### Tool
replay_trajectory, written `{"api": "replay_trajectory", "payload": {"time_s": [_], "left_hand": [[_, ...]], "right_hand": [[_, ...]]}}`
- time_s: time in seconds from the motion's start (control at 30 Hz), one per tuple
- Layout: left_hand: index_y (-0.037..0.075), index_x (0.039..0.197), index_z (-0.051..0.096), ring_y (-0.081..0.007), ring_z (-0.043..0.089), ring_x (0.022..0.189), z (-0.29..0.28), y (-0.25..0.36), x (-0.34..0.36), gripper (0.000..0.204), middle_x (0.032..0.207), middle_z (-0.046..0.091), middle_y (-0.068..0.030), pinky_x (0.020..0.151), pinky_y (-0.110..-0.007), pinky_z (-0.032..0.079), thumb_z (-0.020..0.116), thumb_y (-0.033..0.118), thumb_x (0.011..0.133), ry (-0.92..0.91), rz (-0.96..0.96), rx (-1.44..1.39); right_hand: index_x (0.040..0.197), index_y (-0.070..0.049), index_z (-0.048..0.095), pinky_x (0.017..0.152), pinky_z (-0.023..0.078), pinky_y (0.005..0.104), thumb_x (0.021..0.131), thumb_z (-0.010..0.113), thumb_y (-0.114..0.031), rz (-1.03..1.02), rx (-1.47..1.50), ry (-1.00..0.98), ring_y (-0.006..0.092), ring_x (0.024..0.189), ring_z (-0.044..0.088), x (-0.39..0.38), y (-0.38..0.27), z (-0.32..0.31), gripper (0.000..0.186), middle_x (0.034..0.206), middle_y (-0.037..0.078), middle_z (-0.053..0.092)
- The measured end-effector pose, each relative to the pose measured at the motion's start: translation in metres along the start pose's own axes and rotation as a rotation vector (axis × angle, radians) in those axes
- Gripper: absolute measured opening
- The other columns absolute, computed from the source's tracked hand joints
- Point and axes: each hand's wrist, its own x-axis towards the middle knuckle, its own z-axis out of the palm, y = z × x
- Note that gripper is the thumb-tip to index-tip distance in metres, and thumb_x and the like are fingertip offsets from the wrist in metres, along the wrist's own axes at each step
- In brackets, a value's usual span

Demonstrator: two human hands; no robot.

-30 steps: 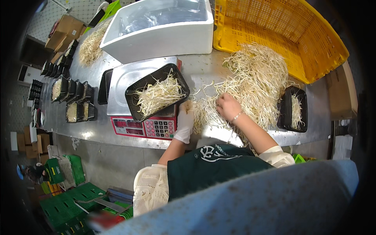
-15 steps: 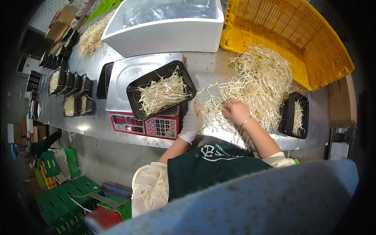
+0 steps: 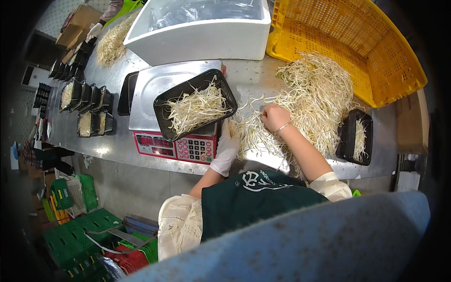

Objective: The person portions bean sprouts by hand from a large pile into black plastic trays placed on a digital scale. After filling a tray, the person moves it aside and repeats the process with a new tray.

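head fisheye | faces down from above | near | over metal table [image 3: 251, 77]

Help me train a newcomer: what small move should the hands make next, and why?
Probably, the bare right hand should pinch a few strands from the pale, loose bean-sprout heap: it is at the heap's edge, and the black rectangular plastic tray over the silver-topped red scale shows bare base beside its sprouts.
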Motion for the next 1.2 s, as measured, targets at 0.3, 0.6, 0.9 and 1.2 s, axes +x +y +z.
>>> {"api": "replay_trajectory", "payload": {"time_s": [0.3,0.6,0.9,1.2], "left_hand": [[0.000,0.140,0.016,-0.0289,0.031,0.129,0.041,-0.025,0.001,0.070,0.143,0.024,-0.0202,0.105,-0.031,0.025,0.055,0.005,0.083,0.092,0.355,0.044],[0.009,0.141,0.021,-0.0238,0.050,0.112,0.058,-0.025,0.050,0.063,0.129,0.046,-0.0176,0.093,-0.029,0.037,0.052,0.010,0.086,-0.181,0.419,-0.329],[0.011,0.141,0.020,-0.0176,0.046,0.113,0.039,-0.034,0.026,0.061,0.130,0.045,-0.0151,0.095,-0.024,0.035,0.045,-0.002,0.086,-0.057,0.234,-0.286],[0.006,0.142,0.010,-0.0414,0.048,0.106,0.054,-0.016,0.009,0.088,0.122,0.044,-0.0292,0.089,-0.044,0.039,0.063,0.014,0.071,0.142,0.507,0.407]], "right_hand": [[0.075,-0.002,0.055,0.061,0.038,0.0198,0.076,0.060,-0.004,0.159,0.763,0.332,0.0064,0.068,0.047,-0.127,0.083,-0.151,0.006,0.075,0.000,0.052],[0.095,-0.003,0.063,0.066,0.048,0.0311,0.068,0.070,-0.013,0.545,0.236,-0.015,0.0207,0.067,0.059,-0.279,0.153,-0.104,0.029,0.079,0.009,0.062],[0.123,-0.006,0.046,0.097,0.034,0.0440,0.069,0.071,-0.027,0.112,0.026,0.272,0.0367,0.115,0.038,-0.155,0.076,-0.043,0.063,0.127,0.018,0.042],[0.109,-0.005,0.055,0.087,0.044,0.0375,0.068,0.063,-0.011,0.276,0.272,0.044,0.0328,0.098,0.054,-0.122,0.076,-0.053,0.043,0.111,0.015,0.055]]}}
